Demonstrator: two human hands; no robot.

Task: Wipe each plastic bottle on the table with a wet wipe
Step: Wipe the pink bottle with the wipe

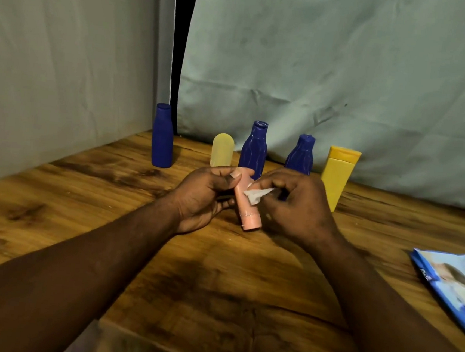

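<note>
My left hand (206, 194) grips a small pink plastic bottle (248, 210) above the middle of the wooden table (215, 287), its cap end pointing toward me. My right hand (294, 201) pinches a crumpled white wet wipe (256, 194) and holds it against the pink bottle's side. Behind my hands stand a tall blue bottle (162, 136), a pale yellow bottle (222, 150), two ribbed blue bottles (254, 149) (301, 155) and a yellow bottle (337, 176). My right hand hides the foot of the right-hand ribbed blue bottle.
A blue wet wipe pack (453, 285) lies flat at the table's right edge. Grey cloth hangs close behind the bottles and along the left side, with a dark gap (180, 57) between the sheets.
</note>
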